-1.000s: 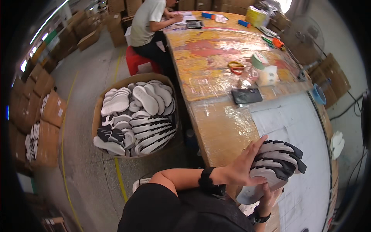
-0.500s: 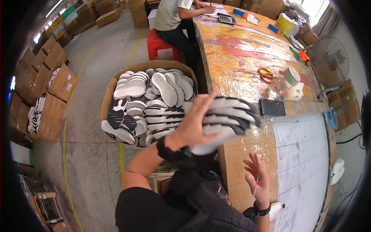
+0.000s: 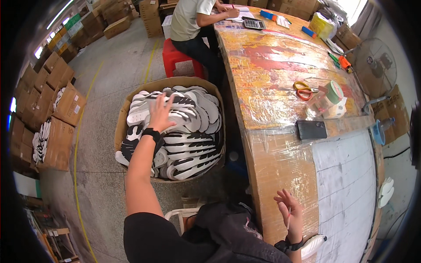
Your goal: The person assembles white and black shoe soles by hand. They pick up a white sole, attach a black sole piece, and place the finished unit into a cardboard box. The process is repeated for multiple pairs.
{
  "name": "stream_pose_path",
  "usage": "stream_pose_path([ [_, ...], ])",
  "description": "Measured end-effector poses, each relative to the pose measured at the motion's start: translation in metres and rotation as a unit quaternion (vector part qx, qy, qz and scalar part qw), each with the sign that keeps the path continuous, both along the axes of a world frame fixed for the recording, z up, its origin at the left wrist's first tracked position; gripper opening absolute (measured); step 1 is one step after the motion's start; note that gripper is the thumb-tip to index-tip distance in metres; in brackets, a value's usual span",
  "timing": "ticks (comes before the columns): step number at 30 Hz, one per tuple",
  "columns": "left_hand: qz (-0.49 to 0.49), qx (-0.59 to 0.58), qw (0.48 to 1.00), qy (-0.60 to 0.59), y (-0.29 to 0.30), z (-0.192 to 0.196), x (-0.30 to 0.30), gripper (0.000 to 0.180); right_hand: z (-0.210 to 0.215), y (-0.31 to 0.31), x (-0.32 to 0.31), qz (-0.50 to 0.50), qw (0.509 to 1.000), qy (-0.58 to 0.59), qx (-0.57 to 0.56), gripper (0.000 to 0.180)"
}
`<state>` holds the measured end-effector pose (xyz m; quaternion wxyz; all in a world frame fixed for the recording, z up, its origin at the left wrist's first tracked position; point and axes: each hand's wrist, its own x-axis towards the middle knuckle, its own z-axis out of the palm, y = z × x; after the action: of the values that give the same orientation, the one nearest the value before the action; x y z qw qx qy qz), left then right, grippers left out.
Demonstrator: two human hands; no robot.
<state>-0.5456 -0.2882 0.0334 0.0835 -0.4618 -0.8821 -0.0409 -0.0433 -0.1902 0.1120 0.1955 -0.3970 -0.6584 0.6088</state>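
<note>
My left hand (image 3: pixel 160 115) is stretched over the large cardboard box, its thumb and fingers spread around a stack of white shoe soles with black edges (image 3: pixel 182 109). The stack is over the other soles in the box. Several white, grey and black soles (image 3: pixel 193 151) fill the box (image 3: pixel 119 131). Above the right-hand table edge, my right hand (image 3: pixel 291 215) has loosely bent fingers, with a thin white stick (image 3: pixel 288 218) held against the palm side. A white sole (image 3: pixel 313 246) lies on the table beside my right wrist.
The long table (image 3: pixel 280 171) is wrapped in clear film. On it lie a black phone (image 3: pixel 311 129), scissors (image 3: pixel 302 90), a tape roll (image 3: pixel 334 91) and a calculator (image 3: pixel 254 23). A person (image 3: pixel 193 22) sits writing on a red stool (image 3: pixel 169 57). Cartons (image 3: pixel 57 140) stand at left.
My left hand has carried the stack of soles from beside the table edge leftward and away from me, over the box. My right hand has shifted slightly lower in view, keeping the stick.
</note>
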Motion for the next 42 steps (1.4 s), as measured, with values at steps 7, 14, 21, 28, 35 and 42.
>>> stream_pose_path([
  [7,0.474,0.101,0.863,-0.145,-0.108,-0.064,-0.026,0.08,-0.015,0.002,0.006,0.023,0.999,-0.03,0.006,0.044],
  [14,0.406,0.056,0.889,-0.203,-0.158,-0.14,-0.016,0.046,-0.026,0.003,0.012,-0.022,0.999,0.021,-0.045,0.039],
  [21,0.388,-0.025,0.904,-0.179,-0.099,-0.145,0.081,0.05,-0.005,-0.002,0.02,-0.039,0.999,0.027,-0.02,0.036],
  [28,0.277,0.178,0.927,-0.181,-0.042,-0.132,0.113,0.059,-0.003,0.014,0.067,-0.057,0.997,0.042,0.02,0.036],
  [35,-0.152,0.38,0.888,-0.209,0.035,-0.002,0.255,0.042,-0.047,0.043,0.094,-0.21,0.972,0.104,0.014,0.03],
  [42,-0.29,0.267,0.819,-0.416,0.051,0.006,0.351,0.041,-0.08,0.05,0.103,-0.19,0.977,0.085,0.034,0.025],
])
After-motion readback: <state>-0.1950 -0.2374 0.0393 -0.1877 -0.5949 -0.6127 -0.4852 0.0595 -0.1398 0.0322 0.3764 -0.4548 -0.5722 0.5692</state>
